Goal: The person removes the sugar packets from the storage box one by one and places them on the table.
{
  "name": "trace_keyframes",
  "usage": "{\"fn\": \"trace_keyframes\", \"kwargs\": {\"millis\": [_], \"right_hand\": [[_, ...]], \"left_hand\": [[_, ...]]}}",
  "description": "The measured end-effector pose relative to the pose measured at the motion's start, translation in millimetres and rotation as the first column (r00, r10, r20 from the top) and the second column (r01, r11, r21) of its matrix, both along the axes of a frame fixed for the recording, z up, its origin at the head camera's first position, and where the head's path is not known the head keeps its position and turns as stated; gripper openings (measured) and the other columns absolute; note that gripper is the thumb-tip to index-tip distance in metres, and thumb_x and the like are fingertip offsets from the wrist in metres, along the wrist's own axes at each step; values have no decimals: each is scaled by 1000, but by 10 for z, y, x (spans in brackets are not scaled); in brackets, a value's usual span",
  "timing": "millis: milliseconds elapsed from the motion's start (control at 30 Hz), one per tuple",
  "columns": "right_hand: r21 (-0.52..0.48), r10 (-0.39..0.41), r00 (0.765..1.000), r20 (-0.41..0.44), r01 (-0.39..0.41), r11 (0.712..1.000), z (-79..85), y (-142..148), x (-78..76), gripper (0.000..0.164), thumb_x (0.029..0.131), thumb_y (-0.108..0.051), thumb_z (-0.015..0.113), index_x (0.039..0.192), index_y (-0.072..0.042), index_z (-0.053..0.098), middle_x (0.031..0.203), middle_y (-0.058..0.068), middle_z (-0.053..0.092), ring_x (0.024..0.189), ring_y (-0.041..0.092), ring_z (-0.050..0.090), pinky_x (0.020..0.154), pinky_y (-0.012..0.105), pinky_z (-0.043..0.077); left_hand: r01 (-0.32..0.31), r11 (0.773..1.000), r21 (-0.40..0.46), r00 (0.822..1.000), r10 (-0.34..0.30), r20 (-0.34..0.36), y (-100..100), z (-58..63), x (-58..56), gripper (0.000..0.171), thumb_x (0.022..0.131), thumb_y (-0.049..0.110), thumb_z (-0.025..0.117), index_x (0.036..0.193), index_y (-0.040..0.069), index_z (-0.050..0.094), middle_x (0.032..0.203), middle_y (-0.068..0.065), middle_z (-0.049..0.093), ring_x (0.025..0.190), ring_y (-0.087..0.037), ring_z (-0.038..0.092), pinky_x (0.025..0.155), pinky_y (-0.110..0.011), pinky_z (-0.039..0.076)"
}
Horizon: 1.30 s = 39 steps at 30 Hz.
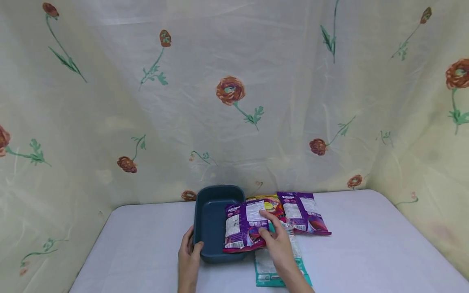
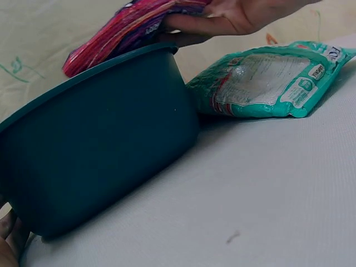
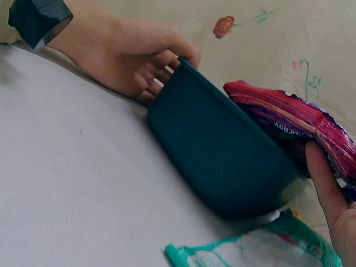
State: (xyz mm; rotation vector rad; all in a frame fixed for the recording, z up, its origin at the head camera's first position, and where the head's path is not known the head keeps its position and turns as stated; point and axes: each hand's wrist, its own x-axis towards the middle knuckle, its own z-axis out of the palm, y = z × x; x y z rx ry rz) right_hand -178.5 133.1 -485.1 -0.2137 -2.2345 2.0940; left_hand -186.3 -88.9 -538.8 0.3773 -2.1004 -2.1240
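In the head view my left hand grips the left wall of a dark blue-green plastic tub, its thumb over the rim. The right wrist view shows that left hand at the tub's raised end. My right hand holds a purple packet by its right side. This packet hangs tilted over the tub's right rim, partly above the opening. In the left wrist view its red-purple edge rises above the rim, with the right hand's fingers against it. No contents show in the visible part of the tub.
Right of the tub lies a teal packet, partly under my right forearm. Behind it are a yellow-red packet and another purple packet. A white table carries everything, with a flowered curtain hanging behind.
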Motion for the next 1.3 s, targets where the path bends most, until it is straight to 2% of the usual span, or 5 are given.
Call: {"fn": "trace_keyframes", "kwargs": {"millis": [333, 700, 867, 1000, 1300], "right_hand": [[-58, -3, 1000, 1, 3, 998, -60, 129, 49, 45, 94, -8, 50, 134, -28, 50, 154, 0, 27, 67, 1, 51, 60, 15, 46], [-26, -11, 999, -43, 10, 1000, -110, 262, 94, 45, 94, -7, 50, 134, -27, 49, 151, -6, 31, 85, 4, 43, 67, 12, 40], [-29, -11, 999, -36, 10, 1000, -134, 341, 115, 46, 94, -7, 47, 136, -27, 47, 155, -4, 25, 141, 14, 20, 108, 23, 36], [-31, -30, 999, -31, 29, 999, -144, 397, 139, 47, 94, -8, 47, 135, -28, 47, 153, -7, 29, 145, 13, 14, 117, 38, 23], [-36, -86, 994, -68, 84, 996, -146, 488, 189, 48, 93, -2, 44, 137, -22, 47, 148, -7, 38, 140, 9, 25, 96, 0, 29]], "left_hand": [[-5, 1000, -12, 1000, 5, 18, 9, -10, 5, 57, 87, 11, 52, 143, 10, 38, 151, -18, 34, 141, -34, 29, 115, -51, 28], [10, 1000, 13, 1000, -10, -7, 12, 9, 27, 57, 89, 8, 50, 144, 9, 36, 150, -19, 35, 141, -35, 30, 113, -52, 30], [21, 1000, 9, 1000, -21, 4, 13, 20, 20, 58, 88, 7, 48, 144, 8, 35, 151, -20, 33, 141, -35, 29, 113, -52, 30], [14, 1000, 1, 1000, -14, 15, 9, 15, 5, 58, 87, 5, 48, 144, 8, 36, 151, -18, 34, 141, -34, 29, 113, -51, 30], [5, 1000, -12, 1000, -4, 12, 12, 16, 20, 59, 86, 5, 48, 144, 8, 36, 151, -19, 34, 141, -35, 29, 114, -52, 30]]}}
